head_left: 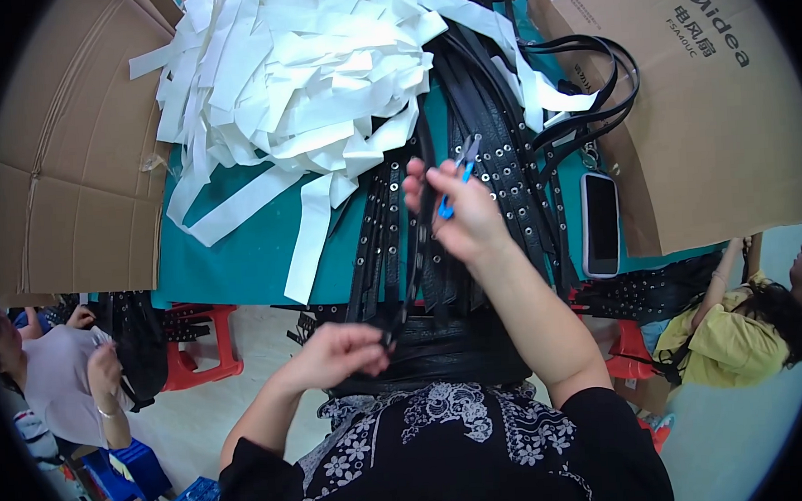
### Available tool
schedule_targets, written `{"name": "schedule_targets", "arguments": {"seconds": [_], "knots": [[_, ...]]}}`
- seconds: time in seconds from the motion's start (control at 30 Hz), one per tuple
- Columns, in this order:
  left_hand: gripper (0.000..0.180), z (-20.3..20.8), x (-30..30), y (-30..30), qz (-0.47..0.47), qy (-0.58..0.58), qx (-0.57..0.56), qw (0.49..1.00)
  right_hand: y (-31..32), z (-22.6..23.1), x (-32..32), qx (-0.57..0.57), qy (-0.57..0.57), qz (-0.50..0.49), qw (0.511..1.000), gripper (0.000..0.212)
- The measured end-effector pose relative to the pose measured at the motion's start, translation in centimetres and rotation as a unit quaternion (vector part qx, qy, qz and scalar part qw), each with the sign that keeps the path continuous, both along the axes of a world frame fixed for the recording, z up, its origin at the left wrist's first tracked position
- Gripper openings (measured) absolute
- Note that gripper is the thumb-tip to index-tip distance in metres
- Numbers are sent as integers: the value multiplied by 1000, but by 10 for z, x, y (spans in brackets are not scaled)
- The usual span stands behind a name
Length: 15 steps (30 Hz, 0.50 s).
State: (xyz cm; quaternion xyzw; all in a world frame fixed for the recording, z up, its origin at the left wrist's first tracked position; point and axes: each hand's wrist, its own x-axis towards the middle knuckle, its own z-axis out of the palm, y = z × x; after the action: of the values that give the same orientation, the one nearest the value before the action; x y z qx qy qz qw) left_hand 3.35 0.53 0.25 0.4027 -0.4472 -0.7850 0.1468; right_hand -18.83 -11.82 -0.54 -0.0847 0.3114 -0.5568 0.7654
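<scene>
A black strap with metal eyelets runs slantwise between my two hands. Its lower end is pinched in my left hand, in front of the table edge. Higher up, my right hand is closed with the strap at its fingers, and it also holds small blue-handled thread snips, their tips pointing away from me. Many more black eyelet straps lie lengthwise on the green table under and beside my right hand. Smooth black material is piled across my lap.
A big heap of white strips covers the table's far left. Cardboard boxes flank it, left and right. A phone lies by the right box near looped black straps. Co-workers sit left and right, near red stools.
</scene>
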Motion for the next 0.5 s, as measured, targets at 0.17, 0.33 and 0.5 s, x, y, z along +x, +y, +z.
{"name": "schedule_targets", "arguments": {"seconds": [0.17,0.33,0.5], "knots": [[22,-73,125,88,-472,-257,21,843,-36,21,-57,-3,31,-99,995,11],[27,-52,158,109,-548,-513,-11,660,-10,22,-78,-88,72,-65,991,14],[36,-3,20,31,-8,-270,-292,918,36,21,-65,-172,23,-37,984,14]]}}
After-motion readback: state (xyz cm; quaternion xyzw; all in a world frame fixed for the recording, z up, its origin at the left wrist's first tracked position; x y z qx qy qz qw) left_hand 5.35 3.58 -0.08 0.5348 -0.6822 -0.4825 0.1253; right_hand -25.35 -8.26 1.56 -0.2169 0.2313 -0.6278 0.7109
